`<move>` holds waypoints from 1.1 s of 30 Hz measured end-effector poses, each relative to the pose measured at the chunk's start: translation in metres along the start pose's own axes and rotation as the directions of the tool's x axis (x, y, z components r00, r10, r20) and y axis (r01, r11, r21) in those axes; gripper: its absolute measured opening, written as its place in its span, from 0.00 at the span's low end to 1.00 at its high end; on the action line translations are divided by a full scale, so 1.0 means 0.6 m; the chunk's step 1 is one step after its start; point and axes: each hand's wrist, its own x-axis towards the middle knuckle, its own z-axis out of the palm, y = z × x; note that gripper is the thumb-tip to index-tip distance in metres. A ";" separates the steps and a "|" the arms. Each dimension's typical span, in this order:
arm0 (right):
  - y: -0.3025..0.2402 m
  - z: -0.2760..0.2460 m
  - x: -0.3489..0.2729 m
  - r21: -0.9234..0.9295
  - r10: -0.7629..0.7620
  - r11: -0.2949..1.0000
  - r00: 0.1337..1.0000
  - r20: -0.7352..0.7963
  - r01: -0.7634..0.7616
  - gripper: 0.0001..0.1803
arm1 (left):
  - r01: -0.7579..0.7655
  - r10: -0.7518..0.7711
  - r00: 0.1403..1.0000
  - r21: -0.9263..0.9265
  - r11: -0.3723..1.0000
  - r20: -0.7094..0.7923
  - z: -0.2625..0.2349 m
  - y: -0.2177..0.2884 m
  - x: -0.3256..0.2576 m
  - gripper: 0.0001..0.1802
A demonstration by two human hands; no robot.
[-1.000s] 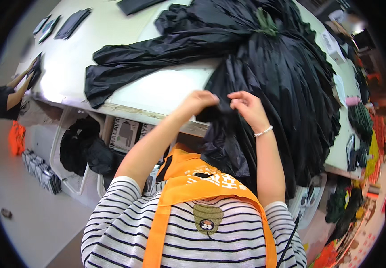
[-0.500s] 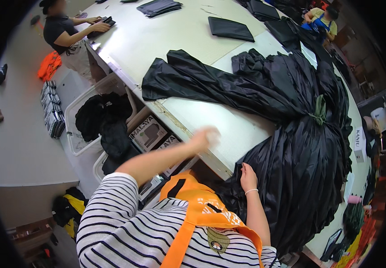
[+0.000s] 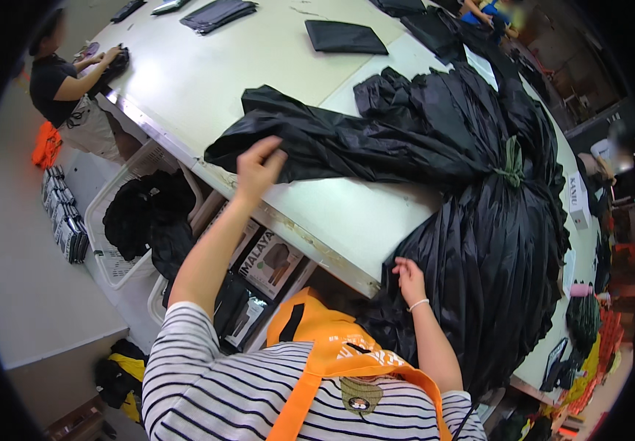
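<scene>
A large bundle of shiny black fabric (image 3: pixel 472 264) lies over the table's near edge, gathered with a dark green tie (image 3: pixel 512 165). From it a long black length (image 3: pixel 376 147) stretches left across the tabletop. My left hand (image 3: pixel 260 173) is at the left end of that length, its fingers bent against the cloth; their tips are partly hidden. Lower right, my right hand (image 3: pixel 409 281) rests beside the bundle's near-left edge. Its fingers are loosely apart, and nothing shows between them.
The pale table (image 3: pixel 332 220) has a worn front edge. Below it are printed boxes (image 3: pixel 270 261) and a white basket (image 3: pixel 115 261) of black cloth. Folded black pieces (image 3: pixel 347 37) lie at the far side. A person (image 3: pixel 75 95) handles black items at the far left.
My left hand has moved up and left from the table's edge to the end of the black length. My right hand's fingers have loosened from the bundle's edge. The view has shifted.
</scene>
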 end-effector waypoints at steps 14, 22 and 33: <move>-0.359 -0.023 -0.093 0.184 -0.382 0.857 0.832 -0.401 0.482 0.06 | -0.202 0.244 0.697 -0.142 0.969 0.675 0.139 0.303 -0.251 0.20; -0.349 -0.063 -0.134 0.374 -0.290 0.815 0.870 -0.398 0.443 0.03 | -0.364 0.321 0.930 0.579 0.729 0.180 0.103 0.354 -0.199 0.39; -0.286 -0.130 -0.173 0.550 -0.044 0.814 0.964 -0.262 0.187 0.04 | 0.684 -0.552 0.589 0.000 0.729 0.591 0.101 0.310 -0.190 0.08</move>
